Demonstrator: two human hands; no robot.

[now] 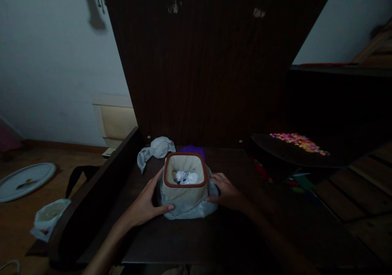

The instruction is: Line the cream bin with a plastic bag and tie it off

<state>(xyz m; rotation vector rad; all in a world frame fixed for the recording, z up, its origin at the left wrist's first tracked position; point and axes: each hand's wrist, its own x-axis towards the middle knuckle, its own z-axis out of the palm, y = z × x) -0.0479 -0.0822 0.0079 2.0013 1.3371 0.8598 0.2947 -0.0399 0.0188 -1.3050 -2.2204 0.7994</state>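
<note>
A small trash bin (pixel 200 187) with a rounded brown rim stands upright on the dark wooden desk (pixel 171 242), in front of me. Crumpled white paper (pixel 186 177) lies inside it. A thin whitish plastic bag (pixel 188 209) bunches around its lower outside. My left hand (pixel 150 199) clasps the near left side, thumb in front and fingers around the side. On the right, my right hand (pixel 225 189) holds the bin through the bag in the same way. Part of the fingers of my left hand is hidden behind the bin.
Behind the bin lie a crumpled white plastic bag (pixel 162 146) and something purple (pixel 194 149). A raised side board (pixel 101 193) bounds the desk on the left. Small colourful pieces (pixel 301 142) cover part of a shelf at right. A white bag (pixel 50 216) stands on the floor.
</note>
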